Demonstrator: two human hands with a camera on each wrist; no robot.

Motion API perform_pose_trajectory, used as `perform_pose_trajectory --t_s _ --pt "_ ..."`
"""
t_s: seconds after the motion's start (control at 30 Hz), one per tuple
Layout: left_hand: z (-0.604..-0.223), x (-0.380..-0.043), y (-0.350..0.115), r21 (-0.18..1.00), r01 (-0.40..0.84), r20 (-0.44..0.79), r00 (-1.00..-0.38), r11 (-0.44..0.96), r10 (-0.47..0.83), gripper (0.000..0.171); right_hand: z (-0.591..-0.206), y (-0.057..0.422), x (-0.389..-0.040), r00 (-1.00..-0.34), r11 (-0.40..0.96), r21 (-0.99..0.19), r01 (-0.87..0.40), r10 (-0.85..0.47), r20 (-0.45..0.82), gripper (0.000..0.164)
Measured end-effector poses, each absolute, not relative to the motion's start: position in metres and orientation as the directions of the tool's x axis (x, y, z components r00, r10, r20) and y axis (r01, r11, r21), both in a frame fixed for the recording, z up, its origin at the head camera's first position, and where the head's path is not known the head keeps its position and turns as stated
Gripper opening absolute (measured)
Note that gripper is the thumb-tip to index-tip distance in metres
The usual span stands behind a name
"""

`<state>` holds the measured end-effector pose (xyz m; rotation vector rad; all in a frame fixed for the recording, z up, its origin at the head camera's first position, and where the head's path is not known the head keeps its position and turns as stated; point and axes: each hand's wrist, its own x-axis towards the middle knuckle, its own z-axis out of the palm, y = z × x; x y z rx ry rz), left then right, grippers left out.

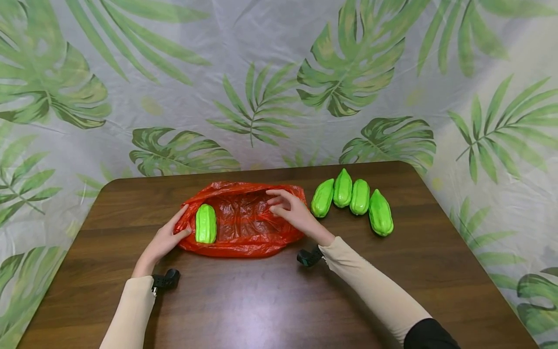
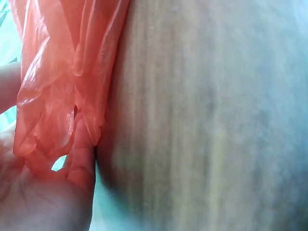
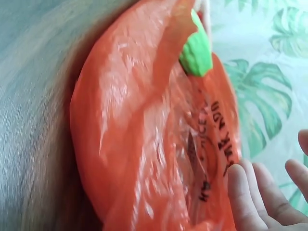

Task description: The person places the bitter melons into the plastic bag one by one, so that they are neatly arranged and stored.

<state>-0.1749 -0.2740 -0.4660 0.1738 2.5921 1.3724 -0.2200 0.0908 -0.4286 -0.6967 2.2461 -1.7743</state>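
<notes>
A red plastic bag (image 1: 248,247) lies on its side with its wide mouth spread open. Inside its left part rests a bright green ridged fruit (image 1: 206,224), seen also at the top of the right wrist view. My left hand (image 1: 162,241) holds the bag's left end, thumb and fingers about the film; in the left wrist view, thin red plastic (image 2: 57,86) drapes over the fingers. Over the bag's right part hovers my right hand (image 1: 293,211), its fingers loosely extended with nothing between them. Black lettering (image 3: 209,149) shows on the bag in the right wrist view.
Several more green ridged fruits (image 1: 360,197) lie close together on the brown wooden table (image 1: 244,300), to the right of the bag. Behind the table hangs a pale cloth (image 1: 270,48) printed with green leaves. Each wrist wears a small black camera (image 1: 309,256).
</notes>
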Motion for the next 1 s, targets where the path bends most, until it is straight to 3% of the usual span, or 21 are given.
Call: perform_pose_trajectory --t_s 0.2,0.77,1.0 --pt "-0.466 -0.175 -0.274 0.824 0.016 -0.119 -0.972 0.566 0.201 0.072 -0.429 0.108 -0.223 -0.885 0.116 -0.963 -0.244 -0.433 0.172 0.042" --pt "-0.467 -0.175 -0.273 0.824 0.009 -0.124 -0.973 0.567 0.196 0.071 -0.407 0.162 -0.22 -0.952 0.175 -0.964 -0.199 -0.269 0.148 0.038" --pt "-0.467 -0.175 -0.273 0.818 0.005 -0.13 -0.972 0.576 0.194 0.071 -0.43 0.181 -0.232 -0.971 0.238 -0.952 -0.191 -0.19 0.148 0.038"
